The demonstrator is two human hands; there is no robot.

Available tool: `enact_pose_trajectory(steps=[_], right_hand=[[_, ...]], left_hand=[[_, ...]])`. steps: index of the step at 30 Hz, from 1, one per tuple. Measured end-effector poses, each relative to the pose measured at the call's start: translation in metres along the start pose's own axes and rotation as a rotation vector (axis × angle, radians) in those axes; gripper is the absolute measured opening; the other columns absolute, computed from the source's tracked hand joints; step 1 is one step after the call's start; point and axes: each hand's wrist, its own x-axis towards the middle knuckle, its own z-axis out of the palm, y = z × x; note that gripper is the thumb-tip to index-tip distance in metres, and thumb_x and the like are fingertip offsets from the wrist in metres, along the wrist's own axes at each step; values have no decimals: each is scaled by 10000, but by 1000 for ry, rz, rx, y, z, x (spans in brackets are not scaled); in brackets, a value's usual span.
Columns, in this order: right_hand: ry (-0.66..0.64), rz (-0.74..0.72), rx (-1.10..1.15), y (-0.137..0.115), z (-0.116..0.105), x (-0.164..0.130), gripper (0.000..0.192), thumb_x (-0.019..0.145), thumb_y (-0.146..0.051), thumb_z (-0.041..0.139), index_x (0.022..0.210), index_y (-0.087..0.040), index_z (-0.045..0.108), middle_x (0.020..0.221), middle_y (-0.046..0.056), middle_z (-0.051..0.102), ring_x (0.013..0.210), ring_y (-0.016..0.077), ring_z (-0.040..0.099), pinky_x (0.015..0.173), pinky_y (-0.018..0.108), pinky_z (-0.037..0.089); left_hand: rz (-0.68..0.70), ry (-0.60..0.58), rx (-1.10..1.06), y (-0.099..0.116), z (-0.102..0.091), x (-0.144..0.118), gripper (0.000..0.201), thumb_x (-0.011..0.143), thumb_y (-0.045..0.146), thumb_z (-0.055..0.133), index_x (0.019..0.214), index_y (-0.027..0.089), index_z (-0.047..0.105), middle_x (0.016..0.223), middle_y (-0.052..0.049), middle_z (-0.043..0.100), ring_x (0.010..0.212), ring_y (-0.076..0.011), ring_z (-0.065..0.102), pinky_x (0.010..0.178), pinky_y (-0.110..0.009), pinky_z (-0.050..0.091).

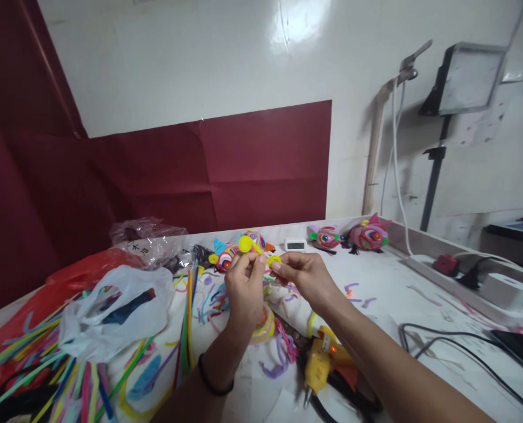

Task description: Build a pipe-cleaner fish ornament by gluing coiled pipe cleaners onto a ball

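Note:
My left hand (244, 288) and my right hand (303, 277) meet above the table's middle, both pinching one yellow pipe cleaner (257, 248). Its left end is wound into a small spiral disc (245, 242) above my left fingertips. The other end curls at my right fingertips (274, 260). Under my hands lies a coiled multicoloured pipe-cleaner piece (265, 324). A yellow glue gun (319, 359) rests on the table below my right forearm.
Loose coloured pipe cleaners (67, 370) and plastic bags (111, 305) cover the left side. Finished coiled fish figures (369, 234) stand along the back by a small white clock (295, 244). Black cables (455, 346), a power strip (506, 288) and a lamp stand (433, 176) fill the right.

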Motion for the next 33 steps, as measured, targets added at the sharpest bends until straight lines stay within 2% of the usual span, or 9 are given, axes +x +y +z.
enact_pose_trajectory(steps=[9,16,23,25,27,30,33], right_hand=[[-68,-32,-181,1,-13,3,279,647,-381,695,497,-169,593,461,-14,517,475,126,420,487,264,324],[-112,-105,-581,-7,-22,2,206,727,-281,572,556,-166,583,501,-33,440,519,116,374,488,240,274],[-116,-128,-872,-24,-26,-3,262,731,-185,585,482,-184,505,464,-46,354,496,111,331,485,253,231],[-116,-120,-874,-23,-27,-2,268,724,-173,593,472,-186,502,457,-45,362,491,113,336,480,253,235],[-108,-98,-767,-18,-27,0,252,735,-201,596,492,-184,528,462,-37,419,491,115,370,477,248,261],[-91,-39,-433,-10,-20,2,252,724,-328,652,543,-177,561,489,-24,507,489,121,438,476,245,334],[-50,26,-99,-5,-8,1,341,595,-436,774,555,-171,564,493,-33,529,474,115,467,479,252,392]], left_hand=[[240,-96,231,8,-2,1,173,843,200,524,695,186,612,736,-20,566,733,-170,559,653,-265,414],[434,-168,367,2,-3,-1,188,874,139,478,763,170,628,754,-26,564,712,-163,555,654,-268,415],[530,-259,419,-1,0,-4,212,893,159,461,777,156,638,779,-57,578,744,-183,561,685,-289,437],[504,-268,392,-1,0,-4,204,886,167,470,778,161,644,778,-53,584,743,-181,564,684,-289,438],[403,-230,325,-1,0,-2,178,864,177,500,760,169,644,758,-39,583,720,-170,562,662,-279,433],[132,-132,121,-5,1,2,136,819,221,557,714,173,628,713,-16,586,668,-149,553,623,-258,430],[-114,-81,-153,-10,4,4,141,786,283,592,705,169,610,654,5,587,609,-131,538,578,-240,426]])
